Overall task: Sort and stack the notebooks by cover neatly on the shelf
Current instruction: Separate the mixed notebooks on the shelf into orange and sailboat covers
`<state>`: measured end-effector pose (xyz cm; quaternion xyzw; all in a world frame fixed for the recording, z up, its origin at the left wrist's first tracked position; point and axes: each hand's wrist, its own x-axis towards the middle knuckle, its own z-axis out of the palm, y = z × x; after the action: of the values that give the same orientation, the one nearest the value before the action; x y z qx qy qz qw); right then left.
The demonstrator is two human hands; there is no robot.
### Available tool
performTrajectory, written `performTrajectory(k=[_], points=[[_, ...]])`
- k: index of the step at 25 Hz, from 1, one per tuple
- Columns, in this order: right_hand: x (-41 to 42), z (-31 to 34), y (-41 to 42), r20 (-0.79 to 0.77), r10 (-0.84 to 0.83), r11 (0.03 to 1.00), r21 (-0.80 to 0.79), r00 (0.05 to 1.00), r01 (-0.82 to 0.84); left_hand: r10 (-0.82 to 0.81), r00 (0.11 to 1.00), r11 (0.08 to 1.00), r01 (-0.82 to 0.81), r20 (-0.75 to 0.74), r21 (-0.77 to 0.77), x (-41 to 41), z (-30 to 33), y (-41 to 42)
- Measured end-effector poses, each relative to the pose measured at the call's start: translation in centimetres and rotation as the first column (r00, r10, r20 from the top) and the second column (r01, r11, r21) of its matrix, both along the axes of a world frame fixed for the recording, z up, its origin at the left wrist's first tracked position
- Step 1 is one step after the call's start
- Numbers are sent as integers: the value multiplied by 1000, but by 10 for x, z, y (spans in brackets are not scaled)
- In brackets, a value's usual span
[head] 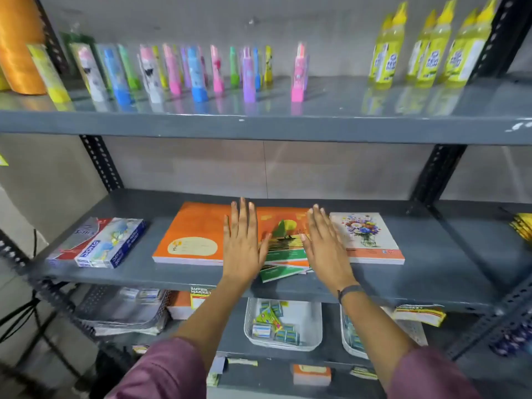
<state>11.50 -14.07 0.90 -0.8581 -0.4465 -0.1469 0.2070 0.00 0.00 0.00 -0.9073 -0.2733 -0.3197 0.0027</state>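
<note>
Shelf [431, 254]: grey painted metal, smooth, slight sheen. Notebooks [190, 234] on it: paper, glossy covers. Box [112, 243] left of notebooks: glossy card. Baskets [313, 321] below shelf: white plastic mesh.

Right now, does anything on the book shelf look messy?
Yes. The middle pile, between the left hand and right hand, is fanned out: its lower notebooks are twisted and poke over the shelf edge.
</note>
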Motion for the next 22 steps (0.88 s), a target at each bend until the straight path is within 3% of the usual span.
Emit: performTrajectory(k=[4,8,10,12,13,15,17,18,20,22], points=[[24,-22,29,-300,-96,976,-215,949,31,-91,981,909,12,-171,-417,29,-40,19],[36,-36,49,-452,-259,965,-157,854,210,-77,954,871,-77,-289,-485,55,-58,27],[37,-37,53,-513,-286,956,-90,809,281,-10,981,848,-93,-192,-522,60,-58,25],[38,-37,56,-603,-282,941,-20,747,339,59,993,762,-109,-99,-639,73,-55,26],[40,-37,57,-633,-274,935,0,724,353,100,993,673,-114,-62,-730,79,-53,27],[47,-35,52,-669,-278,925,8,690,380,204,976,374,-11,71,-927,91,-43,29],[57,-31,43,-682,-285,916,13,674,401,332,924,22,194,191,-981,103,-28,27],[62,-28,38,-679,-282,916,19,677,401,377,903,-85,253,204,-964,109,-22,26],[76,-18,27,-649,-281,914,44,708,403,393,897,-195,298,204,-935,122,-7,18],[96,-8,12,-572,-316,906,55,757,420,390,897,-220,311,209,-924,140,4,4]])
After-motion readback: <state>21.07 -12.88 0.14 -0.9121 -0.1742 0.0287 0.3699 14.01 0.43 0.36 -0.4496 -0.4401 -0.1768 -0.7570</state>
